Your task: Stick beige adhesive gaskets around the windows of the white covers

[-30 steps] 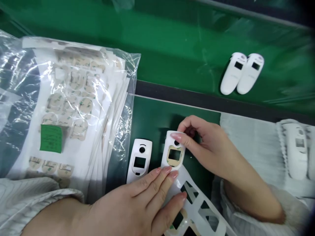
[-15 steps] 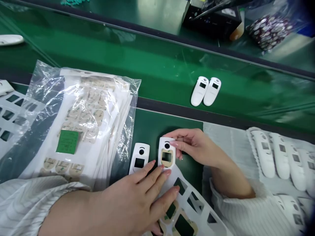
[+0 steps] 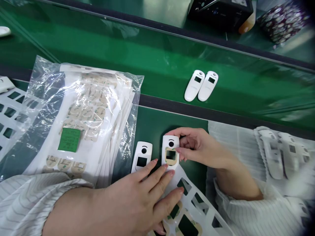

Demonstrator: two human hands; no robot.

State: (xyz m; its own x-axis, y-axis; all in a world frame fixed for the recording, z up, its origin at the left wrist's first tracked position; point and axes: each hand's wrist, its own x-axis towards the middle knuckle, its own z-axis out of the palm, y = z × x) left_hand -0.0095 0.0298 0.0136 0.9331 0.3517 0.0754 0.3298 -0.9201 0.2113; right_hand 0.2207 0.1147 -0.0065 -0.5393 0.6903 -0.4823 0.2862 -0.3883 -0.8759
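Note:
My right hand (image 3: 197,147) pinches the right edge of a white plastic casing (image 3: 171,139), which has a round dark hole and a rectangular window. A tan adhesive sticker (image 3: 171,160) frames that window, and my right thumb rests at its upper right edge. My left hand (image 3: 137,196) lies palm down with fingers spread, fingertips at the casing's lower end. Beneath those fingers is a white backing sheet (image 3: 187,173) with cut-out holes and several tan stickers; my left thumb is mostly hidden. Just left, a second white casing (image 3: 144,146) lies beside my fingertips.
A clear plastic bag (image 3: 125,144) of sticker sheets lies left, with a green label (image 3: 69,140) on it. Two white casings (image 3: 194,87) rest against the green ledge. More casings (image 3: 270,157) lie on pale foam sheeting (image 3: 226,144) at right, partly behind a pale blur.
My right thumb has slid down from beside the round hole to the sticker's edge. My left hand keeps its pose. The view has shifted slightly, and a pale blur now covers some casings at right.

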